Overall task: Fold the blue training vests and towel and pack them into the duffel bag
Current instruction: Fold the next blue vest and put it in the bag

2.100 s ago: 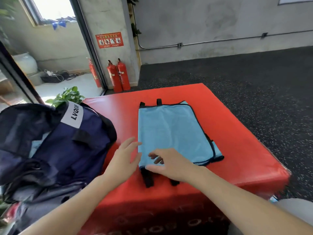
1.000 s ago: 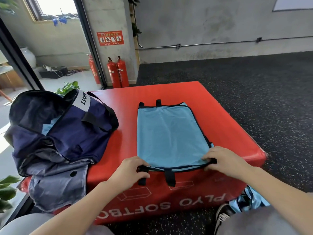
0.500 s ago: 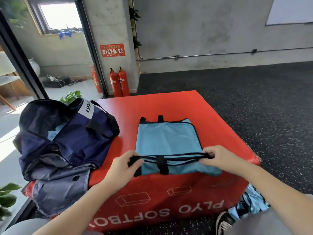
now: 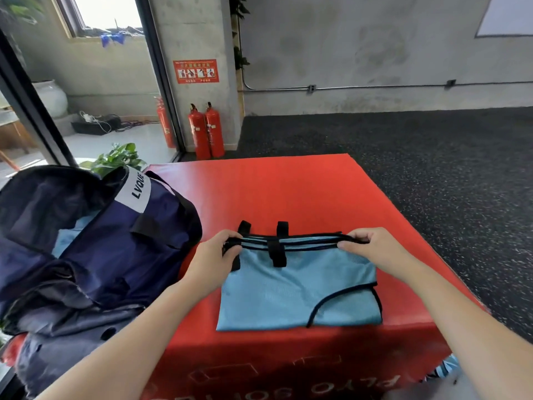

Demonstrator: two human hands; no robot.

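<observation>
A light blue training vest (image 4: 297, 290) with black trim lies folded in half on the red soft box (image 4: 288, 192). My left hand (image 4: 215, 256) pinches the left end of its doubled far edge. My right hand (image 4: 372, 246) pinches the right end of that edge. Black strap loops stick out along this edge between my hands. The navy duffel bag (image 4: 95, 241) lies open on the left side of the box, with light blue cloth showing inside it.
More light blue fabric (image 4: 448, 368) lies on the floor at the lower right, by the box's front corner. Red fire extinguishers (image 4: 206, 131) stand against the far pillar. A potted plant (image 4: 118, 158) sits behind the bag. Dark speckled floor surrounds the box.
Both hands took the vest's near edge and carried it away from me onto the far edge, folding the vest in half. The camera tilted up slightly.
</observation>
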